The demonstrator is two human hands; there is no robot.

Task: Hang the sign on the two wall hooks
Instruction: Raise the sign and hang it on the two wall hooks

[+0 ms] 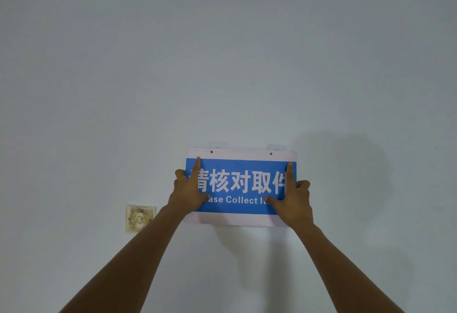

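Pale blue-grey painted wall [222,52] fills the whole head view. Far left, low: a stained, yellowed wall switch plate [140,218], fixed flat to the wall, just left of the left forearm and apart from the sign. Left hand [188,192] grips the left edge of the sign [241,186]; index finger points up along the face toward the upper left corner, thumb lies across the lower front over the start of the English line, the other fingers curl round the left edge. Sign is a white-bordered rectangle with a blue panel, large white Chinese characters and a partly covered line reading "…ase Collect It…". It is held flat against the wall, roughly level, the right side a touch lower. Two small dark holes sit in its white top border, left hole [211,151] and right hole [271,153]. Just above the top edge, two clear adhesive hook pads peek out: left hook [217,144] and right hook [276,147]. Cannot tell whether the hooks pass through the holes. Right hand [294,200] mirrors the left: index finger up along the right side of the blue panel, thumb across the lower front, remaining fingers wrapped round the right edge. Both forearms reach up from the bottom corners. Soft shadows fall on the wall to the right and below the sign.
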